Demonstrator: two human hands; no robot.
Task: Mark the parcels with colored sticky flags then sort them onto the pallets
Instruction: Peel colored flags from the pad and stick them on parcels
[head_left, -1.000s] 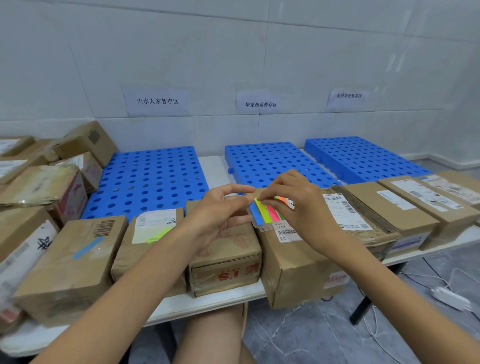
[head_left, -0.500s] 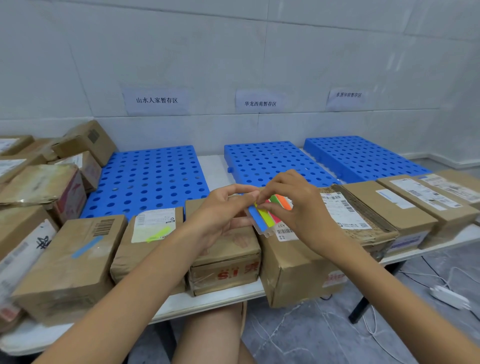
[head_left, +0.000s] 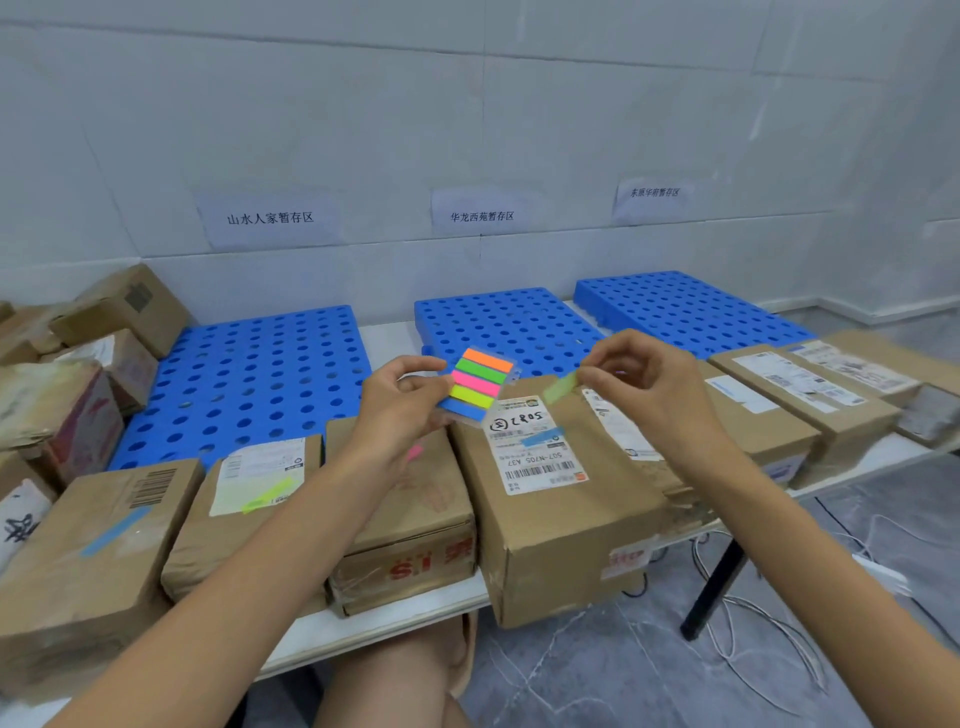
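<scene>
My left hand (head_left: 400, 405) holds a pad of sticky flags (head_left: 478, 383) with orange, green, pink, yellow and blue strips. My right hand (head_left: 644, 389) pinches a single yellow-green flag (head_left: 560, 388) just above a large brown parcel (head_left: 550, 499) with a white label and a blue flag. A row of cardboard parcels lies along the table's front edge: one with a blue flag (head_left: 93, 540), one with a yellow-green flag (head_left: 254, 499), one with a pink flag (head_left: 415, 519). Three blue perforated pallets, left (head_left: 249, 379), middle (head_left: 504, 322), right (head_left: 685, 306), lie behind them.
More parcels are piled at the far left (head_left: 67, 384) and lined up at the right (head_left: 810, 395). Paper signs hang on the white wall above each pallet. The white table (head_left: 384, 618) has a black leg (head_left: 711, 587); cables (head_left: 769, 623) lie on the grey floor. My knee (head_left: 395, 680) shows below the table.
My right hand has peeled a yellow-green flag off the pad and pulled it to the right. My left hand has tilted the pad so all its colours face up.
</scene>
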